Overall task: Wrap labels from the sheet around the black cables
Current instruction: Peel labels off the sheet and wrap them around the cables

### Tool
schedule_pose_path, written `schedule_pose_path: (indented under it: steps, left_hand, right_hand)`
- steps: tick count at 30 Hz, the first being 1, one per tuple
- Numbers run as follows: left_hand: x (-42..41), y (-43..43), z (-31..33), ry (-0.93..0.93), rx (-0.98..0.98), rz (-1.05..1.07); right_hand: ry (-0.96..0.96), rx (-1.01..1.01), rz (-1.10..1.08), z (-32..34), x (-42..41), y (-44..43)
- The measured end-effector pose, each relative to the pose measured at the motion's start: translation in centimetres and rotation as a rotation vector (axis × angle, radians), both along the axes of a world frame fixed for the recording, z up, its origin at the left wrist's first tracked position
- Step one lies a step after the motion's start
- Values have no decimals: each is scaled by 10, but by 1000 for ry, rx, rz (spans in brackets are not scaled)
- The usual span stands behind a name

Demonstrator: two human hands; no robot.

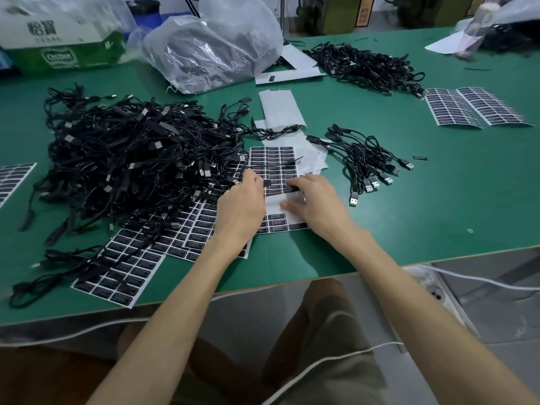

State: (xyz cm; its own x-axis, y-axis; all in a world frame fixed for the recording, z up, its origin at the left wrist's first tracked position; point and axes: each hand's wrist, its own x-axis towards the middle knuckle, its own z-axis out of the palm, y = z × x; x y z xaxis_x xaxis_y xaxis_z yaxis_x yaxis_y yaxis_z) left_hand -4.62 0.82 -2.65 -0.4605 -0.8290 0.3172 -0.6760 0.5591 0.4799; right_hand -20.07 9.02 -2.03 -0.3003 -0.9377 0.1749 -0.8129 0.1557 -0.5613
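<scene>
While both hands work over it, the white backing sheet of small black rectangular labels [273, 165] lies flat on the green worktop [409, 200] at the centre of view, its upper rows full of labels printed with fine white lettering too small to read, its lower middle already stripped to bare white. The left hand [241, 204] has its fingertips pinched on one black label [267, 183] just above the sheet. The right hand [315, 200] rests with fingers spread and pressing on the sheet, grasping nothing.

At nine o'clock from the hands sprawls a large tangled heap of thin black cables with USB plugs [131, 159], spilling onto more label sheets [140, 255] toward seven o'clock. At two o'clock lies a small, neater bundle of black cables [365, 162], silver plug ends fanned toward the worktop's near edge. Another dark cable pile [368, 65] sits at one o'clock, far back, with two curled label sheets [476, 106] beside it. A further sheet [13, 179] shows at the left edge.

At eleven o'clock stands a green and white cardboard box [64, 42], printed with large Chinese characters and a brand word, seemingly "Clestbon". At twelve o'clock slumps a crumpled clear plastic bag [216, 45].
</scene>
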Motion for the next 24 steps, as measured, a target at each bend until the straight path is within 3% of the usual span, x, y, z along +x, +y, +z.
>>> schedule_pose_path:
  steps: [5,15,24]
  left_hand:
    - [3,0,0,93,29,10]
    - [3,1,-2,73,-41,-134]
    - [-5,2,2,45,59,-74]
  right_hand:
    - [-60,-89,-31,-6,4,-3]
    - [-115,-126,-49,-14,-1,-9]
    - [-234,-163,-72,-15,-3,-9]
